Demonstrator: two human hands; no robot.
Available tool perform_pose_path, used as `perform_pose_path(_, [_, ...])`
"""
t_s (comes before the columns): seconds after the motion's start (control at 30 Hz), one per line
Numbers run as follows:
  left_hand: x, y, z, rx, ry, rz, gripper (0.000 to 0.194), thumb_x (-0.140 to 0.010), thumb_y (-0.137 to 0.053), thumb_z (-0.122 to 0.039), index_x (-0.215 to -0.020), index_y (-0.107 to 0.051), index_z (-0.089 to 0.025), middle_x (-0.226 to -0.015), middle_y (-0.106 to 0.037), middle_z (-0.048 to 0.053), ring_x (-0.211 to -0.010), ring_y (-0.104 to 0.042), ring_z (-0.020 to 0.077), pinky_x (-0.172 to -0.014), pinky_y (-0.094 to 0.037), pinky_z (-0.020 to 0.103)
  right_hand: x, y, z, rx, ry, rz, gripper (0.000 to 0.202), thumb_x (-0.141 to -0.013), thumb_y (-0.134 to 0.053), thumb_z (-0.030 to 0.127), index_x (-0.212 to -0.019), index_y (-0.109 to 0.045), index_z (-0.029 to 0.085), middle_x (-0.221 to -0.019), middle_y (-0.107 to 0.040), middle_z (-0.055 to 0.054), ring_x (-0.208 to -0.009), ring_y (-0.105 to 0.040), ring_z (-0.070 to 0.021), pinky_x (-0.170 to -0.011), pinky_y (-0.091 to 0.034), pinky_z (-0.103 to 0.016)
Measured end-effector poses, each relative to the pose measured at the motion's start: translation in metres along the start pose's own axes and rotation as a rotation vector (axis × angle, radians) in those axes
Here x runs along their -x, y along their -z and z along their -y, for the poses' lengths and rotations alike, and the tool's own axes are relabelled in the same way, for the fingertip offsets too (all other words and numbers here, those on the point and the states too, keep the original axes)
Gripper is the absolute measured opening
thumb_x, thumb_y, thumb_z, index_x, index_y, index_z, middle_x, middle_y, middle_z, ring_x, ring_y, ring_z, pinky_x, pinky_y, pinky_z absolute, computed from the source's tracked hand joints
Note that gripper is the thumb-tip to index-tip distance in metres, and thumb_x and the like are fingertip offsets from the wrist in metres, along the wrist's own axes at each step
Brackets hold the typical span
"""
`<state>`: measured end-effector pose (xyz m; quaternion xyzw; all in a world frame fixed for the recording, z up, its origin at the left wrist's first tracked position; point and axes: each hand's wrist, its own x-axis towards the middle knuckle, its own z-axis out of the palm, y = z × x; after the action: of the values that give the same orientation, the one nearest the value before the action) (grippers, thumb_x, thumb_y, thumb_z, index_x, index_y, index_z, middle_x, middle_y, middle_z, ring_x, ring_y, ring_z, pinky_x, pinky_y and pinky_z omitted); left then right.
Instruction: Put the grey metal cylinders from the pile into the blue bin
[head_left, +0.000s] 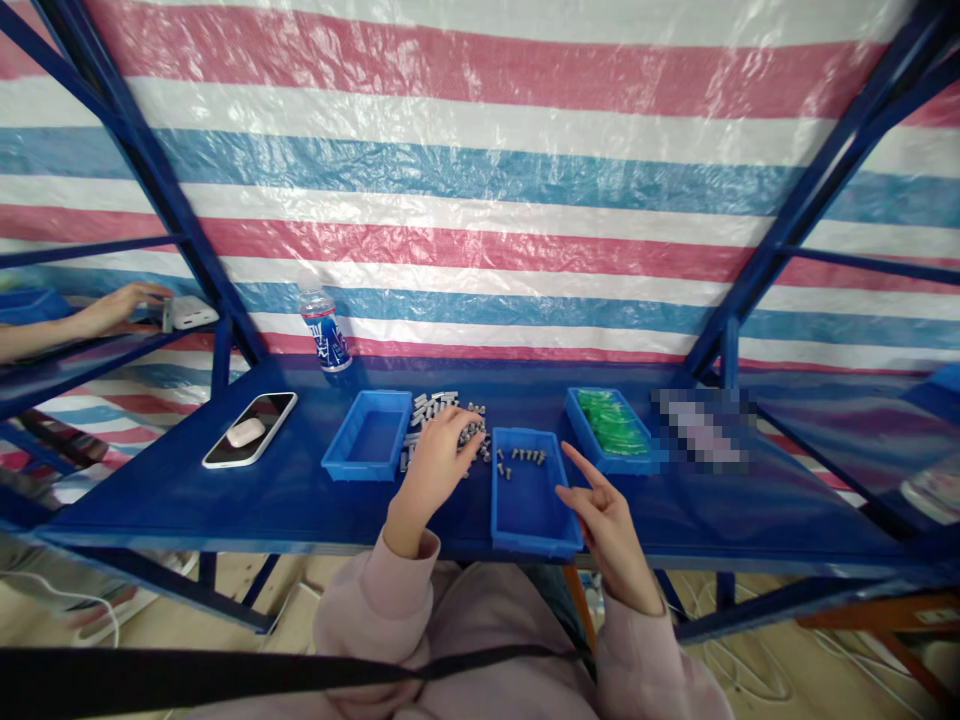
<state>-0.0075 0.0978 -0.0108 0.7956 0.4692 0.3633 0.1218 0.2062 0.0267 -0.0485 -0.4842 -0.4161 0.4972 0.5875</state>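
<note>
My left hand point(437, 462) reaches over a pile of small metal screws point(472, 432), its fingers curled down at them; whether it grips any is too small to tell. Beside it lie silver metal pieces point(431, 405). Several screws point(529, 457) stand or lie near the far end of a blue tray point(532, 508) in front of me. At that tray's right edge is my right hand point(606, 515), with the index finger stretched out and the thumb apart, nothing visible between them.
An empty-looking blue tray point(367, 436), a phone point(251, 428) with a pale case point(245, 432) on it, and a bottle point(325, 330) are left. A blue tray of green pieces point(611, 423) is right. Another person's hand point(124, 307) shows far left.
</note>
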Motion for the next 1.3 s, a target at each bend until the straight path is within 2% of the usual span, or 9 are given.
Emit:
perform_pose_path(0.13, [0.015, 0.016, 0.024, -0.137, 0.140, 0.089, 0.015, -0.083, -0.056, -0.022, -0.095, -0.064, -0.019, -0.095, -0.063, 0.006, -0.094, -0.057, 0.0225, -0.086, -0.043, 0.036, -0.002, 0.000, -0.001, -0.018, 0.008, -0.031, 0.074, -0.068, -0.075, 0.034, -0.133, -0.050, 0.011, -0.039, -0.033, 0.013, -0.036, -0.022, -0.0036, -0.037, -0.018, -0.018])
perform_pose_path(0.23, [0.022, 0.021, 0.031, -0.132, 0.167, 0.172, 0.013, -0.077, -0.063, -0.020, -0.089, -0.067, -0.021, -0.092, -0.064, 0.005, -0.093, -0.057, 0.0220, -0.085, -0.042, 0.035, -0.003, 0.000, -0.001, -0.034, -0.018, -0.051, 0.071, -0.067, -0.076, 0.035, -0.131, -0.053, 0.013, -0.039, -0.033, 0.012, -0.037, -0.022, -0.0039, -0.037, -0.017, -0.019])
perform_pose_path(0.4, [0.022, 0.012, 0.023, -0.095, 0.128, 0.237, 0.010, -0.074, -0.066, -0.020, -0.083, -0.070, -0.022, -0.087, -0.062, 0.004, -0.090, -0.057, 0.0205, -0.085, -0.042, 0.033, -0.005, 0.003, -0.001, -0.096, -0.055, -0.036, 0.056, -0.074, -0.070, 0.039, -0.124, -0.059, 0.016, -0.040, -0.035, 0.010, -0.037, -0.025, -0.0051, -0.037, -0.017, -0.020])
perform_pose_path(0.6, [0.021, -0.005, 0.017, -0.127, 0.092, 0.283, 0.015, -0.075, -0.062, -0.015, -0.082, -0.072, -0.022, -0.084, -0.063, 0.004, -0.085, -0.058, 0.0199, -0.079, -0.042, 0.031, -0.010, 0.011, -0.002, -0.224, -0.114, 0.019, 0.044, -0.077, -0.065, 0.040, -0.115, -0.065, 0.016, -0.043, -0.031, 0.010, -0.037, -0.020, -0.0051, -0.035, -0.016, -0.019])
perform_pose_path(0.8, [0.021, -0.003, 0.012, -0.178, 0.096, 0.271, 0.012, -0.077, -0.059, -0.017, -0.081, -0.070, -0.020, -0.082, -0.064, 0.005, -0.083, -0.058, 0.0198, -0.077, -0.042, 0.031, -0.014, 0.013, -0.001, -0.317, -0.151, 0.019, 0.039, -0.077, -0.066, 0.036, -0.108, -0.067, 0.013, -0.042, -0.029, 0.010, -0.037, -0.021, -0.0055, -0.034, -0.017, -0.019])
perform_pose_path(1.0, [0.021, -0.005, 0.011, -0.201, 0.096, 0.285, 0.013, -0.077, -0.058, -0.015, -0.076, -0.070, -0.020, -0.079, -0.066, 0.004, -0.079, -0.059, 0.0187, -0.073, -0.042, 0.029, -0.015, 0.012, -0.001, -0.315, -0.164, -0.003, 0.036, -0.075, -0.067, 0.036, -0.103, -0.068, 0.014, -0.042, -0.029, 0.010, -0.037, -0.024, -0.0059, -0.034, -0.019, -0.019])
perform_pose_path(1.1, [0.022, -0.006, 0.009, -0.186, 0.103, 0.299, 0.012, -0.077, -0.058, -0.015, -0.074, -0.069, -0.020, -0.074, -0.066, 0.003, -0.071, -0.058, 0.0172, -0.069, -0.041, 0.028, -0.016, 0.012, -0.002, -0.310, -0.160, -0.020, 0.030, -0.072, -0.070, 0.037, -0.092, -0.069, 0.014, -0.045, -0.031, 0.009, -0.038, -0.029, -0.0060, -0.034, -0.021, -0.019])
perform_pose_path(1.2, [0.022, -0.006, 0.005, -0.166, 0.105, 0.304, 0.013, -0.077, -0.058, -0.015, -0.074, -0.069, -0.020, -0.070, -0.066, 0.002, -0.067, -0.058, 0.0166, -0.068, -0.041, 0.028, -0.016, 0.012, -0.004, -0.307, -0.142, -0.051, 0.025, -0.067, -0.077, 0.035, -0.080, -0.067, 0.016, -0.049, -0.039, 0.008, -0.042, -0.036, -0.0055, -0.037, -0.025, -0.018])
perform_pose_path(1.3, [0.023, -0.007, 0.003, -0.124, 0.095, 0.316, 0.014, -0.077, -0.057, -0.015, -0.074, -0.069, -0.020, -0.071, -0.067, 0.002, -0.067, -0.060, 0.0166, -0.067, -0.041, 0.027, -0.017, 0.012, -0.007, -0.299, -0.152, -0.046, 0.027, -0.063, -0.081, 0.033, -0.064, -0.059, 0.017, -0.052, -0.048, 0.006, -0.045, -0.040, -0.0053, -0.041, -0.030, -0.018])
